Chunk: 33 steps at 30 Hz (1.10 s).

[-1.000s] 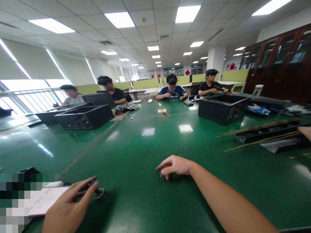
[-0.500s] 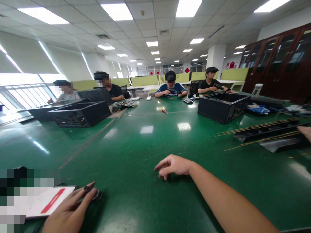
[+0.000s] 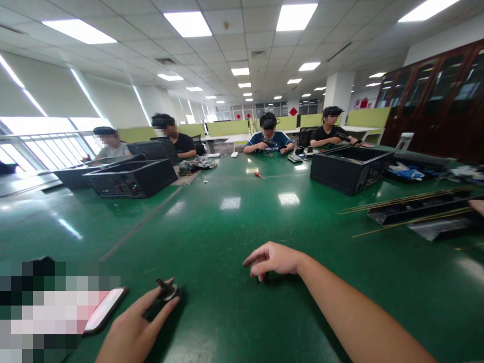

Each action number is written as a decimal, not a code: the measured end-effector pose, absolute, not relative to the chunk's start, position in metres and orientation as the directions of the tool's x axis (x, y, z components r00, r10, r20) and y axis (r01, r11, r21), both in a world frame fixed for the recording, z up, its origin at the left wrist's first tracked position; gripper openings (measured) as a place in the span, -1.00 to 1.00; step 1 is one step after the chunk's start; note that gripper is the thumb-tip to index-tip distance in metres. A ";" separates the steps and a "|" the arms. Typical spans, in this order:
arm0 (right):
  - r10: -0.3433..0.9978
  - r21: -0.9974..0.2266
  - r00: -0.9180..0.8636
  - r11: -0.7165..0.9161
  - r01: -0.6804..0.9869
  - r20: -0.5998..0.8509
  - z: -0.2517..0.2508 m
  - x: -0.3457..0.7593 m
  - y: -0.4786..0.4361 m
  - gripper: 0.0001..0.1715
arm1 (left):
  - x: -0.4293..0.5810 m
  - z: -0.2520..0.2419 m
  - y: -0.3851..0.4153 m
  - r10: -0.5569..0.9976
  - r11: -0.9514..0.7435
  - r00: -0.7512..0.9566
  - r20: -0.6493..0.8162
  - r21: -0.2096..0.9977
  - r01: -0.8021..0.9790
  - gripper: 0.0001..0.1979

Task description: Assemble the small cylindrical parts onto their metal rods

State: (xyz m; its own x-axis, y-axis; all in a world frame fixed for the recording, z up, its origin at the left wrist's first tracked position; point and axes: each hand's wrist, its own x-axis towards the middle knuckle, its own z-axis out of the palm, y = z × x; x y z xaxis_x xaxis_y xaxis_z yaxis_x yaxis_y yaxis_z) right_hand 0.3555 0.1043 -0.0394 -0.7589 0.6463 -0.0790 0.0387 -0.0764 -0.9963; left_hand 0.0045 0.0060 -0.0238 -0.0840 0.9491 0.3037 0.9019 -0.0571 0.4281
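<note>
My left hand (image 3: pixel 130 325) pinches a small dark round part (image 3: pixel 168 291) between thumb and fingers, just above the green table. The part has a shiny rim and a short stub sticking up; its exact kind I cannot make out. Left of that hand lies a phone (image 3: pixel 106 310) with a bright screen, partly hidden by blurring. My right hand (image 3: pixel 274 259) hovers over or rests on the table, palm down. Its fingers are loosely bent and apart, and nothing shows in them.
On the green table (image 3: pixel 212 227) lies an orange screwdriver (image 3: pixel 258 175). Dark computer cases stand at left (image 3: pixel 130 179) and right (image 3: pixel 348 169). Thin yellow rods (image 3: pixel 393 224) and black channels (image 3: pixel 412 209) lie at right. Several people sit across; another hand (image 3: pixel 477 205) shows at the right edge.
My left hand has moved right, away from the phone, carrying the small round part. My right hand keeps its pose. The whole view has shifted slightly.
</note>
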 end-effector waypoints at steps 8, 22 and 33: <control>0.767 -0.985 -0.636 -0.032 -0.170 0.084 -0.044 0.360 0.112 -0.17 | 0.131 0.030 0.043 0.857 -0.502 0.399 0.327 0.351 0.791 -0.75; 0.889 -0.817 -0.340 0.430 0.385 0.307 -0.045 0.360 0.111 -0.81 | 0.157 -0.025 0.110 0.847 -0.531 0.420 0.326 0.562 0.634 -0.73; 0.870 -0.760 -0.404 0.461 0.458 0.284 -0.048 0.355 0.110 -0.80 | 0.161 -0.029 0.110 0.812 -0.578 0.436 0.388 0.638 0.510 -0.79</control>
